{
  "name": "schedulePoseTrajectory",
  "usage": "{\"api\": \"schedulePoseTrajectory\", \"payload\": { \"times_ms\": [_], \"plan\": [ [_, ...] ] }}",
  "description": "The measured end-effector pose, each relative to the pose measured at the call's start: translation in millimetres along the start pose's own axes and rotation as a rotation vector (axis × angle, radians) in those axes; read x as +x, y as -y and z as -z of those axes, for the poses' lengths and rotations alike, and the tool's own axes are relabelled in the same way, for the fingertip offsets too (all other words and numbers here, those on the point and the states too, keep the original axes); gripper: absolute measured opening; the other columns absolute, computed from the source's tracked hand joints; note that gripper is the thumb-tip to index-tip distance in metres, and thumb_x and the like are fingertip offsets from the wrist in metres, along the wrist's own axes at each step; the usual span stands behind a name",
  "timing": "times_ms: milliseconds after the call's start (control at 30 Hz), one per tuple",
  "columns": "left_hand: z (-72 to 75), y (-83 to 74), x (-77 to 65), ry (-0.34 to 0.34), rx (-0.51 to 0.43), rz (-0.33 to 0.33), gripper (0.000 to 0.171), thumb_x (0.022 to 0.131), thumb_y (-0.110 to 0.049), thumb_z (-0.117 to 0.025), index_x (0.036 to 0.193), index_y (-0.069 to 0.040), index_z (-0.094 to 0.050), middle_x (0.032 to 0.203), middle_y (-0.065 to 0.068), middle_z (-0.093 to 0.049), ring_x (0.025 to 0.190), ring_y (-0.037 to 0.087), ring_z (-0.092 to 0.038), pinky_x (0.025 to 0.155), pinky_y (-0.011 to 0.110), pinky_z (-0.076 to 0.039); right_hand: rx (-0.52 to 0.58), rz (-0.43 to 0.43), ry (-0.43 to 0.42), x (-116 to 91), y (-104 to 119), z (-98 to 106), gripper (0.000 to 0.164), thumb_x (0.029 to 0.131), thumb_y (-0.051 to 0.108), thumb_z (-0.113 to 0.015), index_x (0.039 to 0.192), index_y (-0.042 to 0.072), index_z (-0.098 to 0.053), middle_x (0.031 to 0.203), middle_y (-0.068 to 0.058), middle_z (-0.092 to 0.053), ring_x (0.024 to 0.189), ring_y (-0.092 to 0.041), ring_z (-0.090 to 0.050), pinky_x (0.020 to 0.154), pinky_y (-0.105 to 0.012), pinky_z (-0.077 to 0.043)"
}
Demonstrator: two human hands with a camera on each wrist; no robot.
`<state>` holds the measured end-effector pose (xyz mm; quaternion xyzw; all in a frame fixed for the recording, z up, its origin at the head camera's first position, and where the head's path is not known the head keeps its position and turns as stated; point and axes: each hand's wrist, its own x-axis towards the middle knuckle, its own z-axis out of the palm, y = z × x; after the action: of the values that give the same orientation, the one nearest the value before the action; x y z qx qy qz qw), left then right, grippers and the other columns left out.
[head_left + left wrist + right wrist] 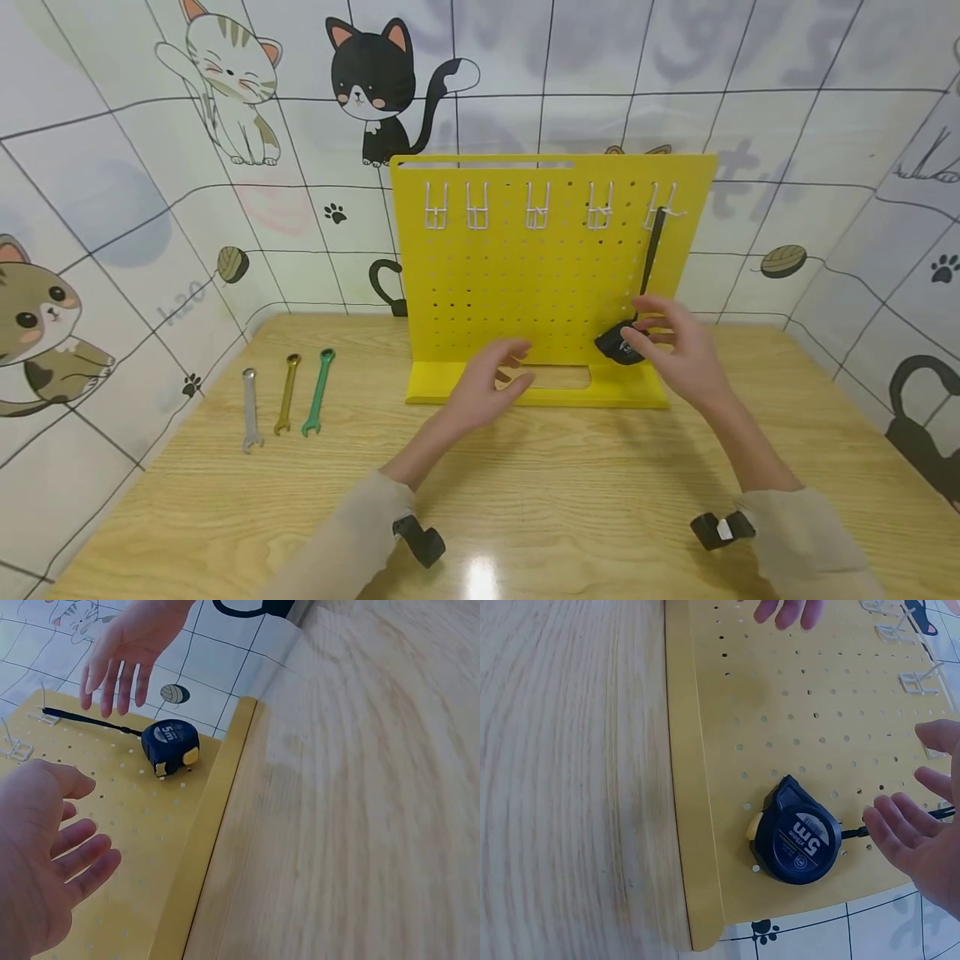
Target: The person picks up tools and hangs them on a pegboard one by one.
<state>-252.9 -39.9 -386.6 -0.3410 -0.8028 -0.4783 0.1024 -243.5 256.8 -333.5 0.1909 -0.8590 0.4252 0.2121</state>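
A black tape measure (799,840) marked 5m hangs by its wrist strap (652,254) from the rightmost white hook (662,208) of a yellow pegboard (525,283). My right hand (678,346) is just in front of the tape measure in the head view, fingers loosely bent, holding nothing; the right wrist view shows a gap between the fingers and the case. Before the lower middle of the board hovers my left hand (487,383), its fingers relaxed and apart. Nothing lies in the left palm, as the left wrist view shows.
Several more white hooks (536,208) line the board's top. On the wooden table (525,492) to the left lie three wrenches: a silver wrench (251,408), a gold wrench (287,393) and a green wrench (318,392). A cat-patterned wall covering (502,100) surrounds the table's back and sides.
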Motion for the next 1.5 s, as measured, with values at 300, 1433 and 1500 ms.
{"api": "schedulePoseTrajectory", "payload": {
  "times_ms": [300, 1433, 1500],
  "plan": [
    [19.7, 12.2, -18.4, -0.024, 0.023, 0.047, 0.041, 0.097, -0.011, -0.067, 0.136, -0.002, -0.056, 0.124, 0.014, -0.063, 0.110, 0.032, -0.060, 0.084, 0.042, -0.057, 0.013, 0.003, 0.046, 0, 1, -12, 0.048, 0.098, 0.017, -0.069, 0.140, 0.001, -0.053, 0.136, -0.020, -0.057, 0.105, -0.026, -0.059, 0.084, -0.012, -0.047],
    [112.5, 53.0, -93.0, -0.221, 0.144, 0.292, 0.038, 0.096, -0.006, -0.068, 0.131, 0.004, -0.058, 0.119, 0.023, -0.063, 0.106, 0.034, -0.060, 0.084, 0.043, -0.054, 0.263, -0.053, 0.199, 16, 15, -76, 0.052, 0.098, 0.020, -0.068, 0.144, 0.004, -0.050, 0.137, -0.021, -0.055, 0.116, -0.031, -0.059, 0.100, -0.051, -0.045],
    [118.4, 53.9, -96.6, -0.233, 0.156, 0.303, 0.037, 0.096, -0.005, -0.068, 0.131, 0.004, -0.058, 0.119, 0.023, -0.063, 0.106, 0.035, -0.061, 0.084, 0.042, -0.055, 0.275, -0.054, 0.204, 17, 17, -79, 0.052, 0.098, 0.020, -0.069, 0.144, 0.004, -0.049, 0.137, -0.021, -0.054, 0.116, -0.031, -0.059, 0.100, -0.052, -0.045]
  ]
}}
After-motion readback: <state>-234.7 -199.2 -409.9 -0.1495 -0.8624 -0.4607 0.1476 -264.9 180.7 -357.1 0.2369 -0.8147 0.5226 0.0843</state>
